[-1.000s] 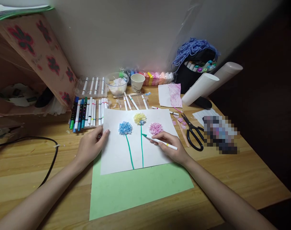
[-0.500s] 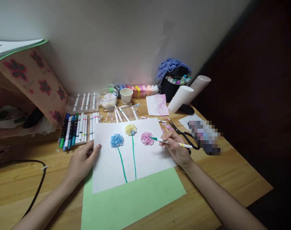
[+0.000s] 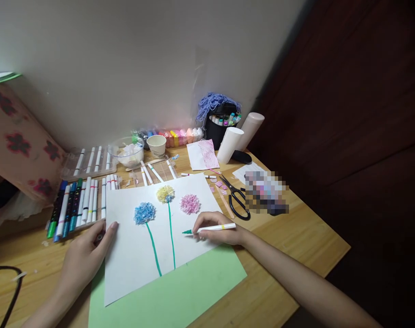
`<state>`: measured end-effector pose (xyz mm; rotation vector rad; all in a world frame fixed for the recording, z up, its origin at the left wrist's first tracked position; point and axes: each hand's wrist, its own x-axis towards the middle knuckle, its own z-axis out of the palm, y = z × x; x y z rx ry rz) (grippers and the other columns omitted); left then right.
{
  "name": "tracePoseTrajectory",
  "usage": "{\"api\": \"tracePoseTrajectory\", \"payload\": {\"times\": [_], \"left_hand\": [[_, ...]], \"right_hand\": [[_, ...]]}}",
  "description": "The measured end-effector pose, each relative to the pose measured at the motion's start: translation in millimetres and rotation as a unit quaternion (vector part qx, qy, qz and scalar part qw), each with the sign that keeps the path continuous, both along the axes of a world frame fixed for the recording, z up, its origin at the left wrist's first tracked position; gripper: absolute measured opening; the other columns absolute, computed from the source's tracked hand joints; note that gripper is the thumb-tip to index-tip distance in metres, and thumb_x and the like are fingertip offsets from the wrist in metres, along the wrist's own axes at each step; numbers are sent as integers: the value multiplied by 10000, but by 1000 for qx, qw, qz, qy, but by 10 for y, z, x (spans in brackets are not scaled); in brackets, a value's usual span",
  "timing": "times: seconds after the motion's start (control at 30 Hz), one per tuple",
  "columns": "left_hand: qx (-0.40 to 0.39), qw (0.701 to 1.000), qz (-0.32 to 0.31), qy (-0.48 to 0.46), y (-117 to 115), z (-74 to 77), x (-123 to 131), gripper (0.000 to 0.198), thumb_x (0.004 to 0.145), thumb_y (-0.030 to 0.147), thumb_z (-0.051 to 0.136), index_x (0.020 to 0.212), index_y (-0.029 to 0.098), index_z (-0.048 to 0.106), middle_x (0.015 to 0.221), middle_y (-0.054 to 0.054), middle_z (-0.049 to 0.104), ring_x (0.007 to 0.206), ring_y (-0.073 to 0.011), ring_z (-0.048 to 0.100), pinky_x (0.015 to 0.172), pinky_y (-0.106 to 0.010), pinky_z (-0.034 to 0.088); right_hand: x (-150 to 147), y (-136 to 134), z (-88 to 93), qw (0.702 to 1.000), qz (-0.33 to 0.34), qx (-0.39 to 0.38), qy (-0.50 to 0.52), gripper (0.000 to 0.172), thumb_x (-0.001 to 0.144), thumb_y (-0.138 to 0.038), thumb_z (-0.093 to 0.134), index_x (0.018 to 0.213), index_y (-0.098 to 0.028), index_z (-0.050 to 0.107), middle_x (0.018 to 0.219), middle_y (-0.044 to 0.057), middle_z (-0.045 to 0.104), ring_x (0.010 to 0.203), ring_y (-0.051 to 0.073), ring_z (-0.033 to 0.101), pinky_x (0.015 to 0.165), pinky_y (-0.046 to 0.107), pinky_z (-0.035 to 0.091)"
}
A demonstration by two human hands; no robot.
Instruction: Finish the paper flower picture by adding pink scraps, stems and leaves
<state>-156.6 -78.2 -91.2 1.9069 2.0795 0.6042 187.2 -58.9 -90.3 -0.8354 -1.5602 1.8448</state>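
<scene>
My right hand (image 3: 214, 230) grips a green marker (image 3: 214, 228) with a white barrel and a yellow band. Its green tip points left over the white paper (image 3: 125, 269), below the pink flower head (image 3: 190, 204). At the sheet's left edge, my left hand (image 3: 86, 253) holds the paper, thumb on top and the other fingers partly hidden. A blue flower head (image 3: 145, 213) and a yellow one (image 3: 165, 194), both of crumbly bits, have green drawn stems. No stem shows under the pink head. Green paper (image 3: 214, 280) lies beneath the white sheet.
Several markers (image 3: 88, 200) lie at the left. Behind the paper stand a clear bowl (image 3: 127, 157), a paper cup (image 3: 156, 146) and a black pen holder (image 3: 216, 130). Black scissors (image 3: 238, 200) and pink scraps (image 3: 221, 185) lie to the right, near white tubes (image 3: 230, 145).
My right hand has moved the marker from the pink flower head down and left to bare paper below it. The camera view has shifted. My left hand still holds the sheet's edge.
</scene>
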Motion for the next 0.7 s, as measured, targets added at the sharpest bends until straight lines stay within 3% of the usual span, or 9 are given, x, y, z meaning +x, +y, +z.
{"api": "tracePoseTrajectory", "payload": {"times": [0.13,0.27,0.37,0.5,0.7], "left_hand": [[-1,1000,-2,-6,-2,20,15,378,846,522,410,633,211,394,530,52,414,525,-142,445,530,-228,331],[6,1000,-3,-4,5,18,27,381,841,526,413,630,209,399,521,53,415,514,-138,438,523,-223,324],[9,1000,-7,-4,7,16,29,383,845,526,405,635,207,399,524,52,424,515,-136,443,528,-223,323],[11,1000,-13,1,1,27,34,393,853,525,392,625,205,381,508,53,399,496,-128,434,518,-225,313],[11,1000,-13,2,-1,29,41,390,861,510,397,622,205,362,512,54,371,496,-122,414,512,-222,298]], "right_hand": [[-13,-1,-34,999,-42,17,-30,208,794,-333,657,766,-160,544,700,-4,593,624,109,579,580,228,441],[-43,2,-56,984,-142,83,-70,195,786,-316,655,764,-184,513,708,-10,578,631,114,552,593,236,432],[-36,29,-76,975,-193,85,-76,245,795,-351,640,699,-193,478,638,-21,567,571,113,530,555,237,419],[-15,78,-103,960,-231,109,-114,313,836,-389,596,630,-196,463,555,-29,559,531,115,515,558,244,404],[-32,96,-119,945,-262,136,-140,300,842,-420,591,667,-197,493,613,-14,596,610,140,562,594,258,418]]}}
